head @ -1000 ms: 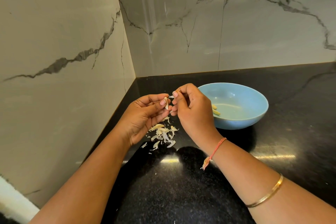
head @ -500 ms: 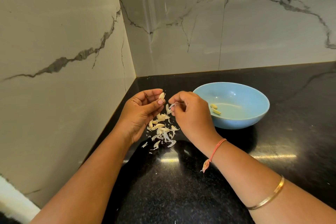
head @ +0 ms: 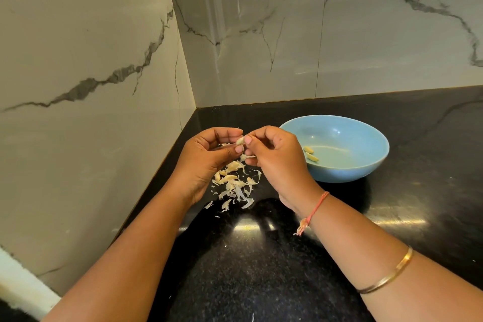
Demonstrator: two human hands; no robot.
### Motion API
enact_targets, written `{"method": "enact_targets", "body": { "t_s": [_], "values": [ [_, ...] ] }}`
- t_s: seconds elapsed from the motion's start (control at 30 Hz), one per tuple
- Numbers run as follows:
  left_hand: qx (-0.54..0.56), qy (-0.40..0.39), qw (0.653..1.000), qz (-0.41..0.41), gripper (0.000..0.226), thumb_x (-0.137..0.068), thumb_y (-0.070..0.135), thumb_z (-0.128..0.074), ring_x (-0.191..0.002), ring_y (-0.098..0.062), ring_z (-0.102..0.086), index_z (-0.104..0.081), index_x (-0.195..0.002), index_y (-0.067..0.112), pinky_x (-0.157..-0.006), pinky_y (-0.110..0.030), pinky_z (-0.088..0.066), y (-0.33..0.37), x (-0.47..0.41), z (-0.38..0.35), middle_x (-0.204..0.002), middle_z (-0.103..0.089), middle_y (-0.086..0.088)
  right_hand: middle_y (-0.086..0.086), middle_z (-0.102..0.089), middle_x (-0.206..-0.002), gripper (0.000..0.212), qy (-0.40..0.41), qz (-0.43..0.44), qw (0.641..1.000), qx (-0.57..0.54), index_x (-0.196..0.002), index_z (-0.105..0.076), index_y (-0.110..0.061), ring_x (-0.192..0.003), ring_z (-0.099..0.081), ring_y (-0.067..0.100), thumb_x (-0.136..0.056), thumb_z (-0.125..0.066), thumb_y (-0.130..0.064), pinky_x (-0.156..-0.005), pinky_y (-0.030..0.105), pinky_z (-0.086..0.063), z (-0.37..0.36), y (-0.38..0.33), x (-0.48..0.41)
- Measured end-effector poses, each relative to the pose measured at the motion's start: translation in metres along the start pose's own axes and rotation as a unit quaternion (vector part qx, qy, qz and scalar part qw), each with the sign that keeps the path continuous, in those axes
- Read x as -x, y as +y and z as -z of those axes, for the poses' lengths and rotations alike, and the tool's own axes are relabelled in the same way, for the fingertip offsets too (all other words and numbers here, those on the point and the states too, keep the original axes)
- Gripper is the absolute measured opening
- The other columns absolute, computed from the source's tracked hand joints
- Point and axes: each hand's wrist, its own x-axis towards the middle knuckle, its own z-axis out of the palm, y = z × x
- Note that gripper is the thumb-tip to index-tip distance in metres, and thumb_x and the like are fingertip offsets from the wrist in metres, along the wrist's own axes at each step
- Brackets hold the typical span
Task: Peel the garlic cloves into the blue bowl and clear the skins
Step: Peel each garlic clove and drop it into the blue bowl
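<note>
Pinching a garlic clove (head: 240, 140) between thumb and fingertips, your left hand (head: 209, 162) holds it up above the black worktop (head: 261, 269), close to the corner where the marble walls (head: 78, 34) meet. Your right hand (head: 279, 162) meets it from the other side, fingers curled in, with thumb and forefinger closed on the same clove at its tip. The two hands touch at the fingertips, and the clove shows only as a small pale piece between them. You cannot tell how much skin is left on it.

Directly beneath your hands, a loose pile of garlic skins (head: 235, 185) lies on the worktop. A few stray flakes are scattered just nearer to you.

The blue bowl (head: 366, 133) stands on the worktop just beside your right hand, on its far right side. Two peeled cloves (head: 311, 153) lie inside it, against the near left slope and partly hidden by your knuckles.

A red thread (head: 317, 206) is tied round your right wrist, and a gold bangle (head: 386, 277) sits further up that forearm.
</note>
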Motion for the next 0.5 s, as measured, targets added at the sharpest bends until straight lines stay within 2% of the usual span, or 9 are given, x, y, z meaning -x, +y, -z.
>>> {"method": "enact_targets", "body": {
  "t_s": [0.17,0.27,0.37,0.5],
  "values": [
    [0.102,0.004,0.995,0.022,0.026,-0.072,-0.003,-0.062,-0.079,-0.011,-0.071,-0.066,-0.095,0.01,-0.066,-0.018,-0.056,0.0031,-0.0009,0.0017,-0.081,-0.073,0.0,0.0,-0.061,-0.069,0.015,-0.008,-0.02,1.0,-0.017,-0.081,-0.063,-0.014,-0.064,-0.06,0.007,-0.093,-0.055,-0.009,-0.07,0.03,-0.058,0.0002,0.0003,-0.0014],
    [0.158,0.024,0.986,0.037,0.026,-0.073,-0.001,-0.06,-0.078,-0.012,-0.071,-0.065,-0.097,0.009,-0.064,-0.018,-0.056,0.0046,-0.0028,0.0037,-0.082,-0.073,-0.002,0.0,-0.061,-0.071,0.013,-0.012,0.008,0.999,0.049,-0.081,-0.061,-0.013,-0.066,-0.062,0.011,-0.092,-0.054,-0.012,-0.065,0.02,-0.055,-0.0001,0.002,-0.0006],
    [0.155,0.038,0.986,0.04,0.026,-0.072,0.004,-0.061,-0.077,-0.01,-0.071,-0.065,-0.097,0.011,-0.067,-0.02,-0.058,0.0047,-0.0033,0.0049,-0.087,-0.074,0.0,0.003,-0.065,-0.079,0.01,-0.011,0.043,0.987,0.153,-0.082,-0.061,-0.015,-0.076,-0.065,0.017,-0.091,-0.056,-0.013,-0.064,0.018,-0.05,-0.0011,0.0046,0.0003],
    [0.117,0.035,0.992,0.035,0.022,-0.08,0.0,-0.059,-0.077,-0.009,-0.07,-0.066,-0.097,0.011,-0.068,-0.019,-0.057,0.0022,-0.0026,0.0049,-0.091,-0.073,-0.001,-0.002,-0.063,-0.083,0.013,0.005,0.078,0.981,0.178,-0.088,-0.065,-0.014,-0.077,-0.061,0.01,-0.088,-0.057,-0.004,-0.062,0.007,-0.046,-0.0006,0.0048,0.0008]
  ]
}}
